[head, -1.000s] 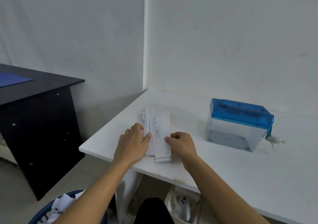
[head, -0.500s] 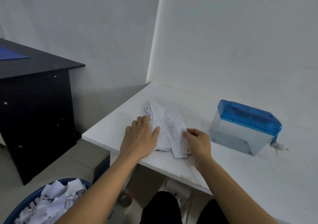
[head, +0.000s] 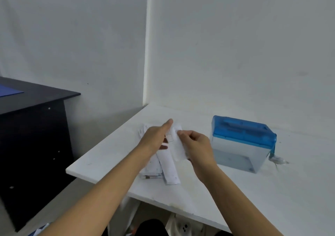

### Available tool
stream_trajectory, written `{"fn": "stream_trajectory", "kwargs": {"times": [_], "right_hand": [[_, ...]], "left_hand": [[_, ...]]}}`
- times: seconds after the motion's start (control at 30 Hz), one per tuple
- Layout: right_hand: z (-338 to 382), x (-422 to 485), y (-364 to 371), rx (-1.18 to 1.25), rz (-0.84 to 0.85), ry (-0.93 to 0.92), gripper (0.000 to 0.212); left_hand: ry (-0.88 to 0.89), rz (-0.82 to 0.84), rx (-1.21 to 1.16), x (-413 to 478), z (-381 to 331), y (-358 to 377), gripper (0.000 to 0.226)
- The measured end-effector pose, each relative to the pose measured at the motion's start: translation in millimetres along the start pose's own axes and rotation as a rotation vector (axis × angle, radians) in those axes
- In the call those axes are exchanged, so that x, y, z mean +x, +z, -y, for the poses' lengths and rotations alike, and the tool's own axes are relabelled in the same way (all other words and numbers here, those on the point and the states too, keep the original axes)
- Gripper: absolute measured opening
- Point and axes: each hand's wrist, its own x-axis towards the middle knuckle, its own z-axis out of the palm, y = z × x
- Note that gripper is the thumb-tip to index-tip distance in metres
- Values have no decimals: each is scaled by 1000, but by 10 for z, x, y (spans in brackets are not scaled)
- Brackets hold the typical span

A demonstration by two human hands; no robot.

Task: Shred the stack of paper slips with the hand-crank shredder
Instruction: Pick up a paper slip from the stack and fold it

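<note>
A loose stack of white paper slips (head: pixel 164 167) lies near the front left of the white table (head: pixel 272 190). Both hands are raised just above it with one paper slip (head: pixel 177 145) between them. My right hand (head: pixel 198 146) pinches the slip's right edge with thumb and fingers. My left hand (head: pixel 155 136) holds its left edge, thumb stretched along the top and fingertips showing underneath. The hand-crank shredder (head: pixel 241 145), with a blue lid over a clear bin, stands right of my hands, its crank (head: pixel 272 153) on the right side.
The table fits into a white wall corner (head: pixel 146 83). A black desk (head: pixel 34 125) with a blue sheet (head: pixel 9 91) stands to the left across a gap. A bin with paper scraps (head: pixel 40 230) peeks in at the bottom left. A white object (head: pixel 184 226) sits under the table.
Both hands have come up off the stack with one slip held between them. The left hand no longer presses the stack. The view has swung slightly.
</note>
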Motion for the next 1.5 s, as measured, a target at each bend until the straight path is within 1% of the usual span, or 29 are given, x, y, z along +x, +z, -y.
{"fn": "stream_trajectory", "kwargs": {"times": [0.07, 0.13, 0.2, 0.27, 0.3, 0.37, 0.43, 0.47, 0.53, 0.57, 0.63, 0.67, 0.7, 0.73, 0.77, 0.83, 0.9, 0.97, 1.03, 1.13, 1.23, 1.3, 1.33, 1.4, 1.43, 1.47, 1.5], "right_hand": [[-42, 1, -51, -64, 32, 10, 18], [-150, 26, -62, -180, 69, 69, 21], [-253, 45, -58, -329, 135, 123, 26], [-361, 77, -25, -418, 170, 137, 25], [-380, 87, -9, -430, 156, 125, 19], [-427, 129, -8, -399, 132, 109, 13], [-486, 143, -15, -322, 128, 115, 8], [-523, 132, -16, -294, 111, 108, 7], [-577, 95, -27, -273, 71, 54, 7], [-598, 86, -39, -264, 61, 20, 7], [-618, 76, -51, -227, 41, -19, 6], [-621, 71, -64, -189, 23, -21, 6], [-619, 71, -73, -144, 6, -18, 7], [-621, 74, -80, -97, -9, -11, 8], [-627, 76, -88, -63, -13, -2, 8], [-619, 71, -116, -47, -4, -5, 6], [-627, 78, -113, -59, 3, -8, 6], [-630, 74, -99, -85, -13, 0, 7], [-633, 68, -76, -122, -41, -2, 15], [-643, 45, -22, -199, 7, -51, 43], [-648, 34, 13, -277, 52, -64, 54], [-669, 46, 24, -336, 26, -60, 52], [-677, 49, 45, -411, 12, -82, 48], [-671, 24, 73, -560, -57, -196, 33], [-655, 5, 79, -569, -88, -270, 23], [-632, -8, 93, -543, -77, -326, 16], [-616, -25, 105, -506, -28, -360, 15]], "left_hand": [[69, -99, 92, 89, -28, 46, 38], [58, -147, 288, 122, 31, 18, 34], [36, -130, 533, 120, 157, 3, 34], [-9, -88, 739, 118, 313, -41, 25], [-32, -58, 806, 86, 342, -63, 23], [-58, -12, 839, 55, 339, -49, 21], [-96, -20, 801, 48, 297, -14, 38], [-107, -29, 759, 52, 301, -5, 39], [-110, -50, 675, 65, 309, 9, 27], [-116, -65, 649, 78, 320, 16, 26], [-154, -86, 629, 98, 328, 35, 36], [-157, -91, 649, 99, 329, 48, 25], [-155, -93, 676, 93, 329, 48, 7], [-150, -92, 676, 91, 325, 55, 13], [-151, -85, 668, 102, 339, 53, 24], [-181, -64, 584, 100, 338, 71, 33], [-209, -68, 445, 114, 334, 61, 27], [-245, -112, 294, 144, 325, 4, 21], [-256, -175, 198, 208, 326, -108, 22], [-275, -231, 139, 234, 314, -309, 24], [-301, -270, 34, 197, 342, -440, 18], [-317, -254, -67, 173, 383, -463, 20], [-318, -235, -127, 163, 404, -468, 22], [-310, -183, -225, 140, 435, -426, 28], [-305, -161, -247, 121, 435, -388, 29], [-296, -140, -254, 107, 427, -348, 30], [-288, -120, -253, 92, 414, -307, 30]]}}
